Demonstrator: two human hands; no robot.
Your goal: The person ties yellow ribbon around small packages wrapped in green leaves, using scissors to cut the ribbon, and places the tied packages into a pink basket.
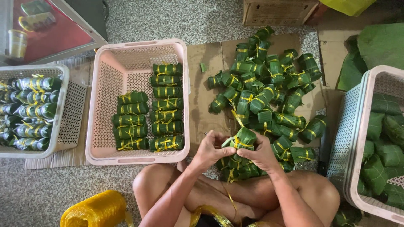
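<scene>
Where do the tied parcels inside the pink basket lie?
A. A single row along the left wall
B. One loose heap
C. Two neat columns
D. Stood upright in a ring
C: the parcels in the pink basket lie flat in two side-by-side columns.

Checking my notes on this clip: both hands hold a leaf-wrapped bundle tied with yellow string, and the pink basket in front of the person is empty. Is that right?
Not quite. The head view shows the pink basket is not empty: two rows of tied bundles lie in it. The rest holds: the left hand and right hand hold a leaf-wrapped bundle tied with yellow string.
</scene>
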